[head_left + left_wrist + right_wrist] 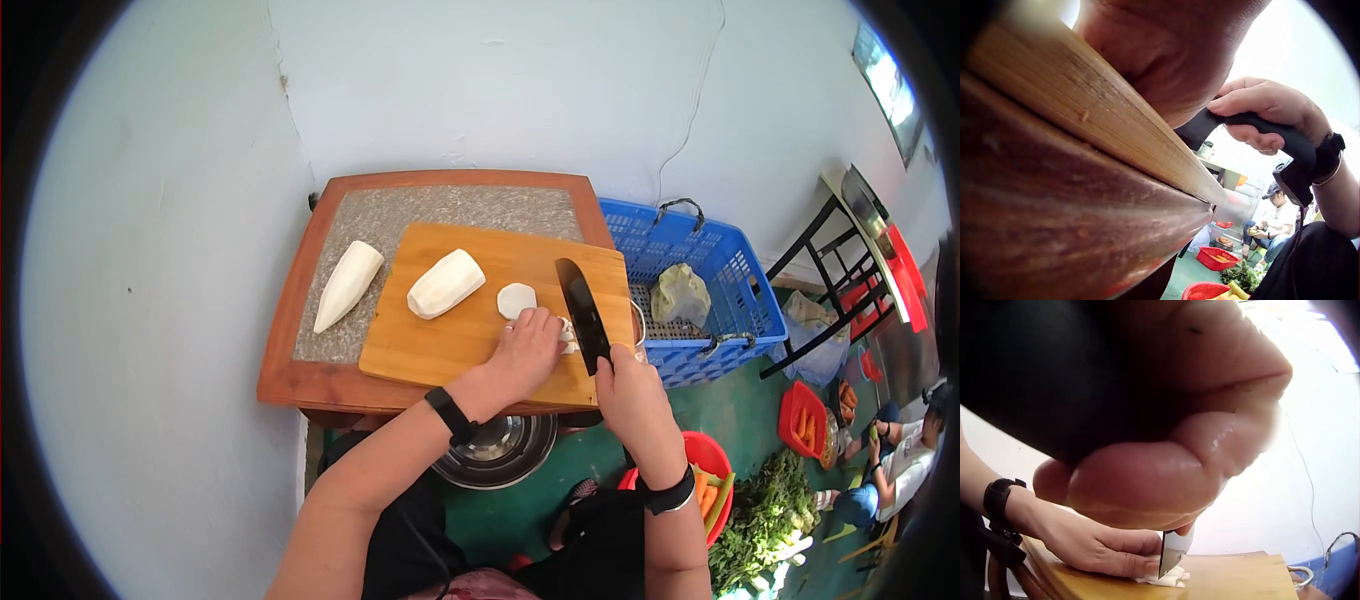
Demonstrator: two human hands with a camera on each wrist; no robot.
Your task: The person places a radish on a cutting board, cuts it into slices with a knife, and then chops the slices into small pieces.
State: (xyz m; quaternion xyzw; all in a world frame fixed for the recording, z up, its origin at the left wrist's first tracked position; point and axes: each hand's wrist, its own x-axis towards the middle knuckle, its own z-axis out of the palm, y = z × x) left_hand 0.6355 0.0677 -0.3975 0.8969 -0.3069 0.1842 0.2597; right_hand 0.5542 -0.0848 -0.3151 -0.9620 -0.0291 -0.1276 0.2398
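Note:
My right hand [635, 400] grips the handle of a dark-bladed kitchen knife [582, 310]. In the right wrist view its blade stands edge down among thin white radish pieces [1171, 577]. My left hand [528, 352] holds these pieces on the wooden cutting board [425, 353], fingers bent over them right beside the blade and partly hiding them. Behind the left hand lies a round cut radish chunk [517, 300]. A thick peeled radish piece [446, 284] rests farther left on the board. Off the board's left side, a tapered peeled radish [349, 286] lies on the table.
The board sits on a wood-framed stone-topped table [460, 203]. Right of it stands a blue crate [735, 285] with a plastic bag [681, 294] inside. Below are a metal basin [495, 450], a red bucket [706, 455] of vegetables and leafy greens [765, 510]. A seated person [905, 465] is at far right.

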